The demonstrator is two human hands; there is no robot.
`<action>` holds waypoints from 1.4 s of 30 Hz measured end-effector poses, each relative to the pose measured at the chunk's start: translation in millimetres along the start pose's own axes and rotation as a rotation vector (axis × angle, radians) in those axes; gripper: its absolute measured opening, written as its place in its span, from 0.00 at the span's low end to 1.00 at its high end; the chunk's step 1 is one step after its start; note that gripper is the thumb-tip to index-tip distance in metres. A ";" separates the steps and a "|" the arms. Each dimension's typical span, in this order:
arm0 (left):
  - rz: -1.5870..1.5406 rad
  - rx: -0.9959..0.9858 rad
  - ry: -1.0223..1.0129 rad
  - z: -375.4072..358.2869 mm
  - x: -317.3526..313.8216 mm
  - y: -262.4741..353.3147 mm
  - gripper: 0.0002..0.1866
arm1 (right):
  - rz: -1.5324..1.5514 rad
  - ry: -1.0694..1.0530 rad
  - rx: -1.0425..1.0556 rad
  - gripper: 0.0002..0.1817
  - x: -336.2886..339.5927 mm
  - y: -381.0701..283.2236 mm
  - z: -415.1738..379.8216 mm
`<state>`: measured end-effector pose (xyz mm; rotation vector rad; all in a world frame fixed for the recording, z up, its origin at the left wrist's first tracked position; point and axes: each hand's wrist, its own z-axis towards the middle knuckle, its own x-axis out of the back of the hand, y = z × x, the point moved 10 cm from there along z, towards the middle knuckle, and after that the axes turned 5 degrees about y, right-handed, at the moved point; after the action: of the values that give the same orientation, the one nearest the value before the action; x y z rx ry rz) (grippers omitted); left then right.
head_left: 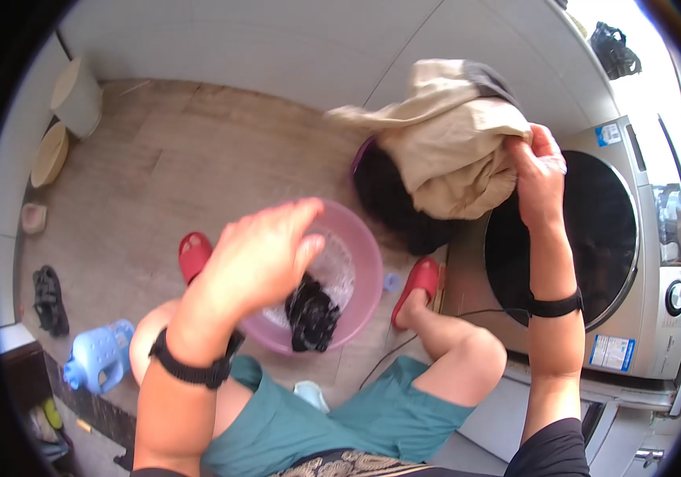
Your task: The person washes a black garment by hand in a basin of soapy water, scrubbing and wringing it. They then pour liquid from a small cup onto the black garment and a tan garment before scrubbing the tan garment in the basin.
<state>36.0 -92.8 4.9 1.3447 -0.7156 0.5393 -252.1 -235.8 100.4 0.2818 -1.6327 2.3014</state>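
Observation:
My right hand (541, 171) pinches a beige garment (456, 135) with a dark grey patch and holds it up in front of the washing machine (650, 334). The cloth hangs bunched, one end smeared by motion, over black clothes (394, 191) in a purple-rimmed container (361, 155) that it partly hides. My left hand (265, 250) is over the left side of a pink basin (368, 274), thumb apart from the outstretched fingers and nothing seen in it. Inside the basin, a wet black cloth (313, 316) lies in sudsy water.
A blue jug (98, 358) stands left of my knee. Red slippers (417, 290) are on my feet beside the basin. A cable (392, 350) runs across the floor towards the machine. Black sandals (50, 300) and a white bin (78, 99) are along the left wall.

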 end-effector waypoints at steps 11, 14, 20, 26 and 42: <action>-0.041 0.193 0.066 -1.2 28.3 -33.0 0.19 | -0.668 -0.481 -0.083 0.16 -172.5 121.4 -134.5; -0.034 0.273 0.047 1.7 35.4 -44.2 0.19 | -0.696 -0.719 -0.184 0.27 -214.1 198.9 -166.7; 0.009 0.258 0.119 0.2 51.0 -50.0 0.17 | -0.769 -0.932 -0.328 0.50 -293.1 311.5 -222.5; -0.001 0.240 0.028 -4.1 44.1 -45.9 0.18 | -0.914 -0.944 -0.272 0.55 -346.5 365.1 -293.3; -0.123 0.300 0.141 -2.8 48.6 -56.1 0.17 | -0.749 -0.644 -0.374 0.48 -288.3 343.0 -252.5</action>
<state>109.7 -101.6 2.4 1.6003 -0.4440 0.6540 -100.9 -140.9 -381.9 1.3732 -1.7499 1.3725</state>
